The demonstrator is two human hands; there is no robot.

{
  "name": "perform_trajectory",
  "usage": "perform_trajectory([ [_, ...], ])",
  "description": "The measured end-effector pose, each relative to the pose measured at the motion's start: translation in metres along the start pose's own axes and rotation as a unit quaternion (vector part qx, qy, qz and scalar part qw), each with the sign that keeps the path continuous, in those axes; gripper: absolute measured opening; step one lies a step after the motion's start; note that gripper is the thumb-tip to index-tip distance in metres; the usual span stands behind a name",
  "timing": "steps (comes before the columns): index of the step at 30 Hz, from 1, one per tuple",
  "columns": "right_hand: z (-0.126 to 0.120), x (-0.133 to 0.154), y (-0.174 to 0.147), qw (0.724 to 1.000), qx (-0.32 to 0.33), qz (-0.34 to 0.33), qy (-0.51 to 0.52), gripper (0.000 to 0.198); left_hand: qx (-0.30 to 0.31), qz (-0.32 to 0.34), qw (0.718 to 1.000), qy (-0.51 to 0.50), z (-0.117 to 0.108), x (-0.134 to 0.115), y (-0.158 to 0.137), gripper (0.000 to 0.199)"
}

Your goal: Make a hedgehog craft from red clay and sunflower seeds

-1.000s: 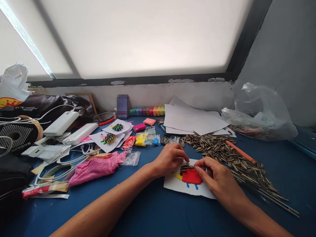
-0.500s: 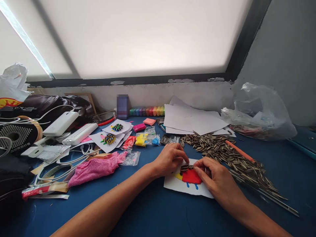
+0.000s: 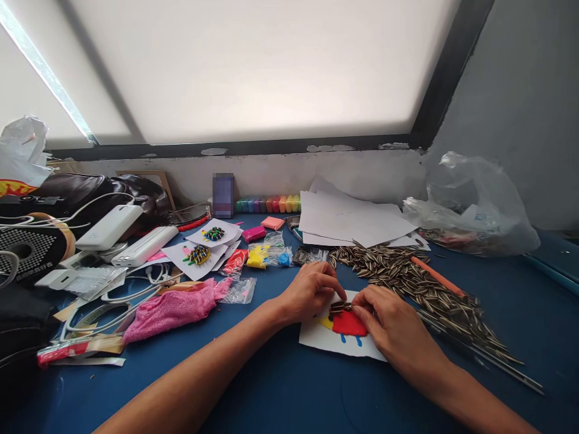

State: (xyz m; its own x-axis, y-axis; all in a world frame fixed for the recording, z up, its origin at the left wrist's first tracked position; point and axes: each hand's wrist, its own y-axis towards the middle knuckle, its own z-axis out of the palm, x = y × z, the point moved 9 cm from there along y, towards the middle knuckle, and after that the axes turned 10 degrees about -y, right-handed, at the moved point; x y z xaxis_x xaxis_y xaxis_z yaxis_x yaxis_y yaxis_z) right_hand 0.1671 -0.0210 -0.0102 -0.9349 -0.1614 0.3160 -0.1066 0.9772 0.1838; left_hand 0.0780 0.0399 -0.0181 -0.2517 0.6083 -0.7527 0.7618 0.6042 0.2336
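A small white paper (image 3: 316, 342) lies on the blue table, bearing a red modelling-clay body (image 3: 349, 323), a yellow clay part (image 3: 326, 322) and two blue clay legs (image 3: 359, 340). Striped sunflower seeds (image 3: 339, 306) lie along the top of the red clay. My left hand (image 3: 312, 290) is closed, its curled fingers resting on the paper's upper left and holding it down. From the right, my right hand (image 3: 389, 316) pinches a sunflower seed at the red clay's upper edge. Its fingertips hide most of that seed.
A large heap of sunflower seeds (image 3: 407, 280) spreads on the right, with an orange stick (image 3: 436, 276) and thin metal rods (image 3: 506, 364). Behind are white sheets (image 3: 353, 217) and clay packets (image 3: 257, 256). Seed-decorated papers (image 3: 181, 265), a pink cloth (image 3: 172, 310) and cables sit left.
My right hand has shifted very slightly, its fingers still pinched at the red clay's top edge. My left hand stays in place; the whole view has moved a little.
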Motion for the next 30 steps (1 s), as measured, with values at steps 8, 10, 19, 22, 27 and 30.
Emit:
perform_trajectory([
  [8,-0.001,0.003,0.001,0.999,-0.009,-0.017,-0.027,0.02,0.003,0.001,1.0,0.0,0.001,0.0,-0.001,0.038],
  [10,-0.002,0.004,0.001,0.999,-0.012,-0.022,-0.03,0.02,0.005,0.005,1.0,0.001,0.001,0.0,0.0,0.039],
  [19,-0.002,0.005,0.0,0.999,-0.023,-0.033,-0.025,0.019,0.005,0.01,1.0,0.008,0.001,-0.002,0.0,0.037],
  [22,-0.003,0.004,-0.001,0.999,-0.028,-0.029,-0.015,0.017,-0.004,0.008,1.0,0.001,-0.001,-0.001,0.0,0.035],
  [27,-0.014,0.005,-0.001,0.998,-0.053,-0.033,-0.016,0.014,-0.016,0.015,1.0,-0.005,-0.002,-0.002,0.0,0.029],
  [30,-0.021,-0.001,-0.001,0.997,-0.074,-0.021,-0.016,0.018,-0.014,0.015,1.0,0.0,-0.002,-0.001,0.001,0.03],
])
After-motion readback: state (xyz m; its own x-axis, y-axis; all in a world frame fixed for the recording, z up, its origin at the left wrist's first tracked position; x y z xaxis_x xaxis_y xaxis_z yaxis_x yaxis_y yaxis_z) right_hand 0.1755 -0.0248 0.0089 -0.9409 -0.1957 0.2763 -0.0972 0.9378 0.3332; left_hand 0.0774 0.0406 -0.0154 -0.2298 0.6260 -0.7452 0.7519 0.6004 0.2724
